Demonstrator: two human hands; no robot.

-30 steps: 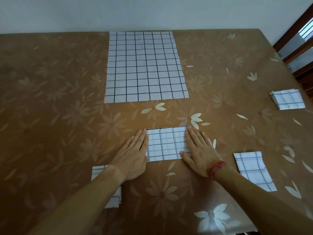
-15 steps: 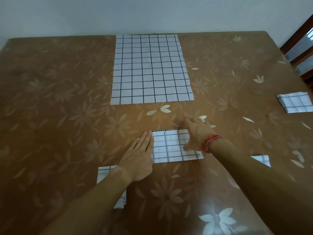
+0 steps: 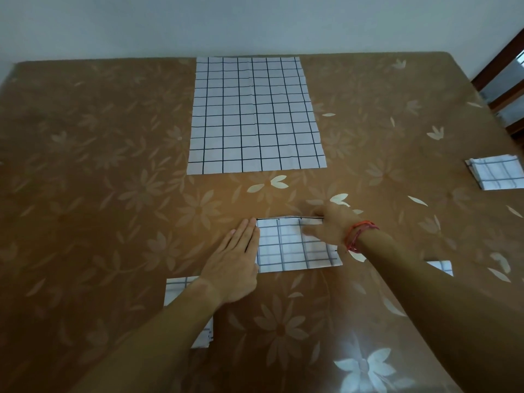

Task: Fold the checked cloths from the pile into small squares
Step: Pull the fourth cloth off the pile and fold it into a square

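Five checked cloths (image 3: 255,114) (three folded small); two hands (image 3: 235,262).

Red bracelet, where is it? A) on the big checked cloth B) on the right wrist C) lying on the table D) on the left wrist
B: the red string bracelet circles the wrist of the right hand, which is at the far right corner of the folded checked cloth.

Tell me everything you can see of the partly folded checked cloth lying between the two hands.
The folded cloth is white with thin dark grid lines, a soft-looking fabric lying flat as a wide rectangle on the brown flowered table. The left hand lies flat along its left edge; the right hand, blurred, is at its far right corner, grip unclear.
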